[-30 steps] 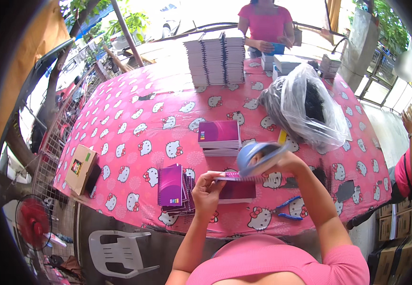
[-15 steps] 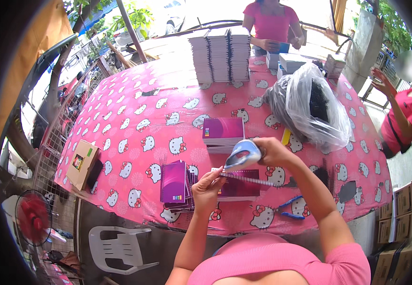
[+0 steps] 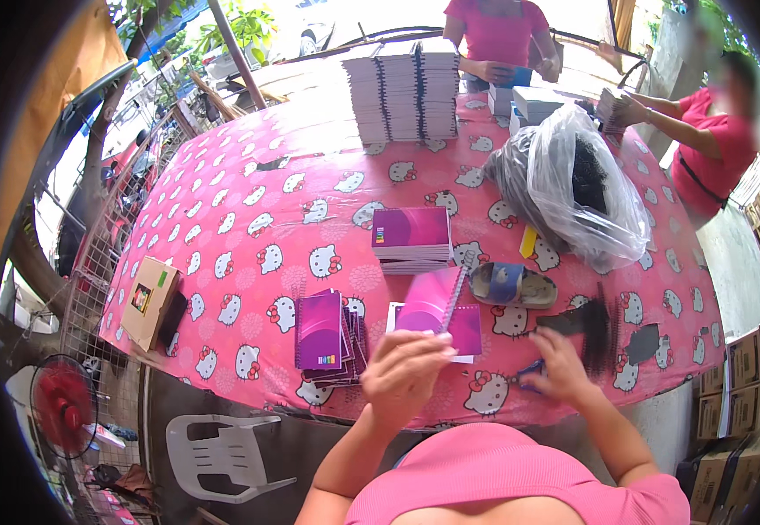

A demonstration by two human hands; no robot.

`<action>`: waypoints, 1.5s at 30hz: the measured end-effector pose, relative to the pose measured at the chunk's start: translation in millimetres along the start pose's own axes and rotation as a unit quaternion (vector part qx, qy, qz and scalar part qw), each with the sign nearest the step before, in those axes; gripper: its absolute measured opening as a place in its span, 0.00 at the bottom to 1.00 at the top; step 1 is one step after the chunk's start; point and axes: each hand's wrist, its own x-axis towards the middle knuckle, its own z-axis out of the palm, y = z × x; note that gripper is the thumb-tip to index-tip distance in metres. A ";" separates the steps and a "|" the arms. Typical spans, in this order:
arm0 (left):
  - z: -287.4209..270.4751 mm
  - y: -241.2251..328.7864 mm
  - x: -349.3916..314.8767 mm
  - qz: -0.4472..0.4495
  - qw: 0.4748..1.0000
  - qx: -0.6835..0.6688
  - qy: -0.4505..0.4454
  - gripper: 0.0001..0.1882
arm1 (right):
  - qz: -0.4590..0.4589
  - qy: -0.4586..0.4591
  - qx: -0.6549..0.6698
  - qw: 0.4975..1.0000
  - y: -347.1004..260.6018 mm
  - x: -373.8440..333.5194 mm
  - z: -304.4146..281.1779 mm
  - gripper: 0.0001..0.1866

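Note:
A purple spiral notebook [image 3: 432, 297] is tilted up in my left hand [image 3: 408, 367], with the fingers closed at its lower end. A coil end sticks up at its top. Below it lies another purple notebook [image 3: 467, 328] with white pages. My right hand [image 3: 564, 367] is low over blue-handled pliers [image 3: 533, 374], fingers apart; whether it touches them is hard to make out. A blue slipper [image 3: 510, 284] lies just beyond, on its own. To the left of my left hand is a pile of purple notebooks [image 3: 319, 332], and farther off a neat stack [image 3: 411, 232].
Tall stacks of spiral-bound pads [image 3: 402, 96] stand at the table's far side. A clear plastic bag with dark contents [image 3: 586, 192] sits at right, a cardboard box [image 3: 151, 302] at left. Black coils [image 3: 603, 337] lie near the right edge. Two people work beyond the table.
My right hand has put the slipper down on the table and moved down to the pliers. The notebook in my left hand has been tipped up. The co-worker at right now reaches to a stack.

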 end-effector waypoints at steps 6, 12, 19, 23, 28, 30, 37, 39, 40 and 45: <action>34.2 7.2 -41.8 -0.242 0.970 -0.018 0.035 0.14 | 0.069 -0.003 0.058 0.996 -21.5 -33.6 6.7 0.28; 35.4 6.0 -44.1 -0.183 0.981 -0.049 0.036 0.11 | -0.024 0.064 0.193 0.979 -117.4 27.5 -47.8 0.25; 34.0 8.0 -41.8 -0.156 0.986 -0.046 0.044 0.14 | 0.117 -0.106 0.495 0.854 -114.4 34.4 -36.1 0.21; 23.4 0.4 -31.3 -0.096 0.995 -0.020 0.030 0.13 | 0.230 -0.251 0.684 0.645 -104.2 41.8 -31.7 0.17; -48.2 -10.9 -8.8 -0.231 0.956 0.003 0.180 0.11 | 0.123 0.007 0.302 0.945 -62.3 19.7 -25.5 0.28; -97.1 -24.3 -4.2 -0.207 0.950 0.168 0.164 0.05 | 0.177 0.017 0.094 0.980 -30.7 1.4 -3.9 0.29; -129.7 -113.3 8.0 -0.193 0.890 0.346 -0.224 0.10 | 0.131 0.118 0.215 0.961 -55.8 53.5 2.3 0.33; -110.2 -155.6 -41.0 -0.249 0.852 0.343 -0.308 0.20 | 0.178 0.097 0.334 0.920 -75.7 87.0 9.3 0.33; -108.5 -166.2 -65.3 -0.274 0.838 0.347 -0.320 0.26 | 0.200 0.059 0.367 0.906 -84.6 94.6 16.3 0.33; -98.4 -125.0 -21.7 -0.311 0.861 0.335 -0.221 0.33 | 0.256 0.012 0.482 0.838 -77.7 99.5 16.7 0.25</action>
